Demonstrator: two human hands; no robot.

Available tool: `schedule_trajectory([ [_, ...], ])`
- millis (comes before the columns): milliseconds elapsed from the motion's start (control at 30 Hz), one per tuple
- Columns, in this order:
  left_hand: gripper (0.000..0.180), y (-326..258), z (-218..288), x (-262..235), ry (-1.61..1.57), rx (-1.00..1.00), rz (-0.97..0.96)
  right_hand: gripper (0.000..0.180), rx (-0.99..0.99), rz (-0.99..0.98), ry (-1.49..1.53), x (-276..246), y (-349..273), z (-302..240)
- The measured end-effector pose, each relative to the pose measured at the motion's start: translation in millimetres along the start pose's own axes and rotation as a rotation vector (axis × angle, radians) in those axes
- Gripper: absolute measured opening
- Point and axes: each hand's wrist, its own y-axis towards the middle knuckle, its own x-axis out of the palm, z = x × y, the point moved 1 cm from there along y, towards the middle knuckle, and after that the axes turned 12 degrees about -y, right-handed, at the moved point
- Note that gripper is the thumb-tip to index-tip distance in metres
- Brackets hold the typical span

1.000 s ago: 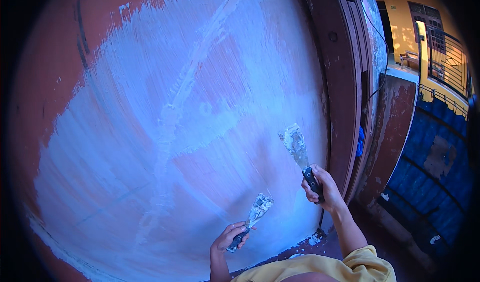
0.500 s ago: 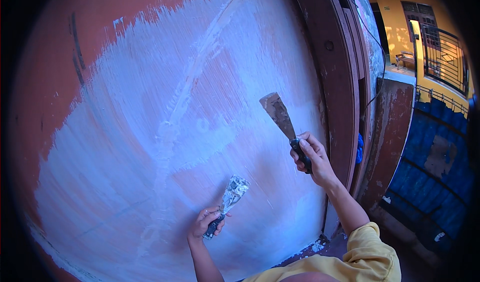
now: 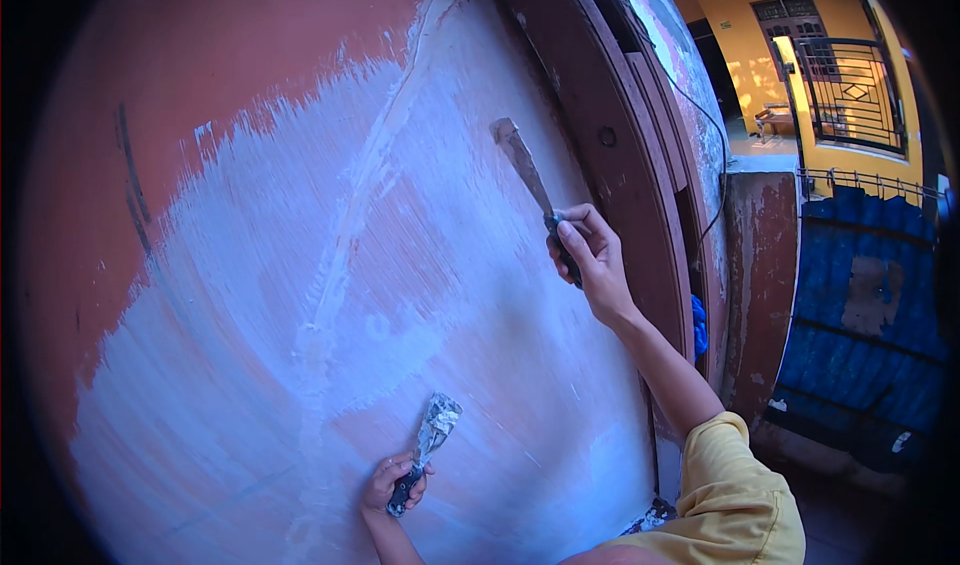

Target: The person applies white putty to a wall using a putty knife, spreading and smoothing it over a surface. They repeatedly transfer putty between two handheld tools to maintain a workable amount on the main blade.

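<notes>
My right hand point(image 3: 600, 265) is closed round the dark handle of a putty knife point(image 3: 522, 163), whose brownish blade points up and left in front of the wall. Lower down, my left hand point(image 3: 388, 483) grips a second putty knife point(image 3: 436, 427) by its black handle. White filler is caked over that blade, which tilts up and right. Behind both tools stands a reddish wall point(image 3: 250, 55) broadly smeared with white filler point(image 3: 240, 265). A raised seam of filler point(image 3: 375, 150) runs down it at a slant. Whether either blade touches the wall I cannot tell.
A dark brown wooden frame point(image 3: 590, 95) borders the wall on the right, with a hanging cable point(image 3: 722, 155) beside it. Farther right are a low reddish wall point(image 3: 755, 275), a blue sheet panel point(image 3: 860, 295) and a yellow house point(image 3: 750, 25) with a black metal railing point(image 3: 855, 95).
My right hand has risen and shifted left with its putty knife, the blade now nearer the upper wall. In the picture my left hand sits lower and slightly left; the view has turned rightward.
</notes>
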Motion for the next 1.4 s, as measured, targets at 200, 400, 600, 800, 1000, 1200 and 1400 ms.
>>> schedule_trajectory([
  [200, 0.038, 4.4, 2.5, -13.7, -0.008, -0.124, -0.082, 0.022, -0.173, 0.171, -0.142, -11.5, 55.7, -7.1],
  [400, 0.039, 1.5, -2.6, -23.8, -0.065, -0.118, -0.074, 0.025, -0.223, 0.052, -0.268, -6.7, 106.2, -16.4],
  [600, 0.04, -0.4, -3.4, -28.1, -0.044, -0.144, -0.078, 0.024, -0.221, 0.096, -0.203, -10.4, 118.6, -15.8],
  [800, 0.039, 0.5, -6.1, -30.6, -0.028, -0.195, -0.037, 0.02, -0.432, 0.314, -0.342, -17.6, 149.5, -18.3],
  [1000, 0.04, -1.1, -4.1, -29.2, 0.013, -0.163, -0.076, 0.019, -0.539, 0.428, -0.403, -16.1, 181.6, -32.0],
  [1200, 0.029, -4.9, -8.5, -5.9, -0.012, -0.022, 0.059, 0.02, -0.566, 0.543, -0.638, -8.4, 204.5, -48.9],
  [1400, 0.034, -9.3, -3.2, 8.9, -0.028, -0.075, 0.156, 0.033, -0.876, 0.6, -0.895, 7.3, 238.0, -53.0],
])
